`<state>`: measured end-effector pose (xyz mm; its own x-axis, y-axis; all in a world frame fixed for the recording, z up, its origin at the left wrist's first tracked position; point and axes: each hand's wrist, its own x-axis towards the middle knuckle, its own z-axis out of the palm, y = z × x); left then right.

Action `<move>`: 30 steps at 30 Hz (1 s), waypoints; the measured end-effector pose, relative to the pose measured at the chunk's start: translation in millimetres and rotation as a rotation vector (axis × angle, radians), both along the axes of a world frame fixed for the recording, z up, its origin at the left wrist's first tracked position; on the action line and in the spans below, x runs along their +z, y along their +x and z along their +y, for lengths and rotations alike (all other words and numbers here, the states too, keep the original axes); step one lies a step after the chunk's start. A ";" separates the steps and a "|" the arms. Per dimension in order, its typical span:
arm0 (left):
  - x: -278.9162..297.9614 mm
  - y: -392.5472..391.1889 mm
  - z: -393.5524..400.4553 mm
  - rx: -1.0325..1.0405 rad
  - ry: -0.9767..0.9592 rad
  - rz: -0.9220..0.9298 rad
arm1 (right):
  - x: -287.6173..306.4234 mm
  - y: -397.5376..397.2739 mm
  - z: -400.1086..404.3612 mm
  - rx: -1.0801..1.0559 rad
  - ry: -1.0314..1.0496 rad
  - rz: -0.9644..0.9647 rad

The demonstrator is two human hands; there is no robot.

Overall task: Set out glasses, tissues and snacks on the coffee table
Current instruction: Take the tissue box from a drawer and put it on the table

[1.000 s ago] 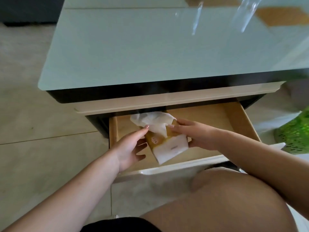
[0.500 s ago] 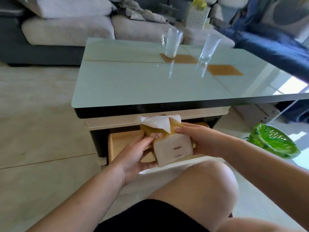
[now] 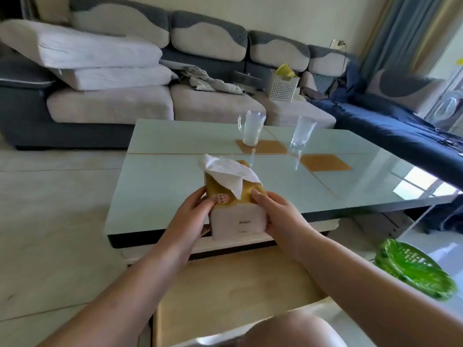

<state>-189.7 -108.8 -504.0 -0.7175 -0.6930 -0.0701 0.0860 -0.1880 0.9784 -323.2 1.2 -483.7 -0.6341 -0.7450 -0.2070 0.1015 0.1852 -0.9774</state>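
You hold the tissue pack between both hands over the near edge of the coffee table, and whether its base already touches the glass cannot be told from here. Your left hand wraps the pack's left side with its fingers curled against the yellow upper part, and your right hand presses the right side, fingertips flat on the yellow wrapper near the top. The pack sits directly between your palms, neither hand nearer than the other. Its long axis runs away from you toward the far side of the table, the white end facing you and a loose tissue spilling from the top. The move ahead looks like a short push forward and down onto the bare glass just beyond your fingers. Two glasses stand farther back, the left glass and the right glass, well apart from the pack. The open drawer lies below your forearms. No snacks are visible on the table.
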 end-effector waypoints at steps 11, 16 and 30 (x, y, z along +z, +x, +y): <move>-16.0 -83.9 -90.9 0.076 -0.115 -0.127 | -40.1 -95.2 -107.4 0.013 0.020 -0.003; -23.0 -117.9 -119.2 0.090 -0.143 -0.146 | -45.0 -129.5 -131.9 0.004 0.044 0.149; -25.9 -164.2 -153.0 0.249 -0.177 -0.150 | -41.2 -163.3 -175.4 -0.136 0.035 0.226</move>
